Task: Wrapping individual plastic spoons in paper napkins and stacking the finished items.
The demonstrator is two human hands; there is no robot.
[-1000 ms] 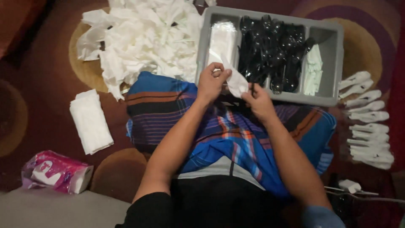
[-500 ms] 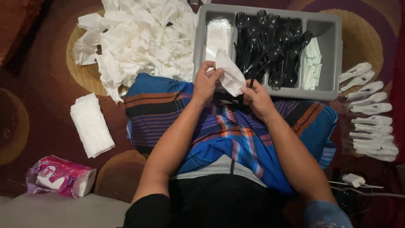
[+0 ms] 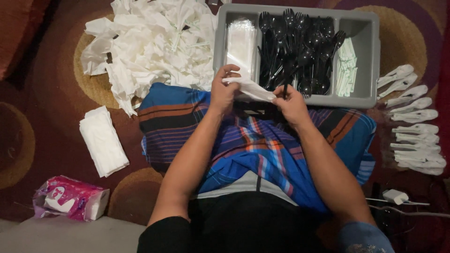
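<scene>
The left hand (image 3: 224,91) was closed on one end of a white napkin (image 3: 253,89), and the right hand (image 3: 291,104) was closed on the other end together with what appeared to be a black utensil handle (image 3: 284,90); whether a whole utensil lay inside the fold could not be told. The napkin was stretched nearly level between the two hands, just in front of the near wall of the grey compartment tray (image 3: 365,100). Half a second earlier the same napkin had been held upright as a pointed flap against the left hand; it had since been laid over and drawn sideways towards the right hand, which suggested that a wrap was being tightened rather than begun. Both hands had stayed close above the striped blue cloth (image 3: 243,150) on the lap.

Directly beyond the hands, the tray held black plastic forks and spoons (image 3: 300,47) in its middle compartments, clear sleeves (image 3: 240,44) beyond the left hand, and pale sachets (image 3: 347,68) beyond the right hand. Well to the right of the right hand, a row of finished white-wrapped pieces (image 3: 415,126) lay on the carpet. Beyond and to the left of the left hand was a loose heap of napkins (image 3: 150,44); further left were a flat napkin stack (image 3: 103,140) and a pink tissue pack (image 3: 70,197).
</scene>
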